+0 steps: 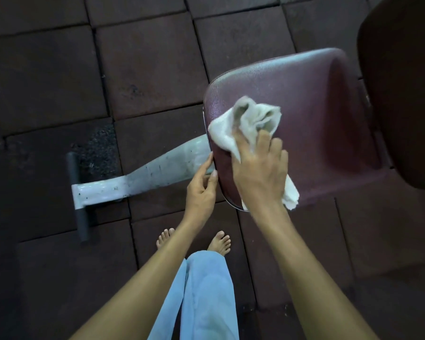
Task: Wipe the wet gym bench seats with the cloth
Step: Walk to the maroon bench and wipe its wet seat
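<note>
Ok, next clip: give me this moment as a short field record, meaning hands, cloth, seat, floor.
right hand: pressing the cloth onto the seat
left hand: fingers on the seat's near-left edge, holding nothing
cloth: white, crumpled, partly under the right hand
seat: maroon padded, on a white metal frame
floor: dark square tiles
person: barefoot, light blue trousers
</note>
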`<state>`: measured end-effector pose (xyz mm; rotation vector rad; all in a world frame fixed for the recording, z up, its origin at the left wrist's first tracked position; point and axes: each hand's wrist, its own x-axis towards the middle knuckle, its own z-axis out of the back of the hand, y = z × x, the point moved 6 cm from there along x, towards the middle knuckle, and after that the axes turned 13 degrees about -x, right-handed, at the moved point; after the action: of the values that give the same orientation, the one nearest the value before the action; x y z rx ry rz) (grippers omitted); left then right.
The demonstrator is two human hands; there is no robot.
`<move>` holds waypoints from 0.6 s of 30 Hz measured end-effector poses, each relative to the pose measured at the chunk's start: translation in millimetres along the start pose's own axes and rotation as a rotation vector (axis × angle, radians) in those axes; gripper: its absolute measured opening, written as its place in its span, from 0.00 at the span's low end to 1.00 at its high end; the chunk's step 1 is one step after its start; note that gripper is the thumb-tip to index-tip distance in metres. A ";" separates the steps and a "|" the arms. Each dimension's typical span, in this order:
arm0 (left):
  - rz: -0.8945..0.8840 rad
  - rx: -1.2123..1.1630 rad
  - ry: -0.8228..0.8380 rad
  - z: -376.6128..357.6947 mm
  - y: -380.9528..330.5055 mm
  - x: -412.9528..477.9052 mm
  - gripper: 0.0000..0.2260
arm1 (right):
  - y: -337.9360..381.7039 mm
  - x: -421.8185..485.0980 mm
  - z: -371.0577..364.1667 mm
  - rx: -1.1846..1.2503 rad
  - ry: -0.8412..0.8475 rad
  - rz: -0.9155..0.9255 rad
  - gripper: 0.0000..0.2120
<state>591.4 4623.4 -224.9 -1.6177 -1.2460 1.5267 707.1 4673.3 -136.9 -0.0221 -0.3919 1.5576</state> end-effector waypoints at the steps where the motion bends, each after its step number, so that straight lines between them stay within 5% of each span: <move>1: 0.006 0.011 0.002 2.3 1.3 -0.4 0.21 | -4.8 -15.5 1.9 0.013 0.000 0.046 0.21; 4: 0.029 0.006 0.041 4.8 4.8 1.5 0.21 | -58.3 -41.3 -5.9 0.054 0.066 0.031 0.19; 9: 0.024 0.010 0.025 0.2 1.8 -2.1 0.20 | -85.1 4.9 -21.0 -0.001 0.100 -0.318 0.19; 14: 0.045 0.031 -0.007 2.4 6.6 -3.4 0.19 | -14.0 -47.8 4.7 0.003 0.030 -0.026 0.22; 18: 0.029 0.103 0.052 8.9 -6.9 2.7 0.17 | -108.7 -98.0 -21.2 0.090 0.249 -0.097 0.23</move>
<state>581.0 4626.9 -221.5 -1.6054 -1.1025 1.5308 821.0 4580.1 -151.2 -0.1245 -0.1249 1.4546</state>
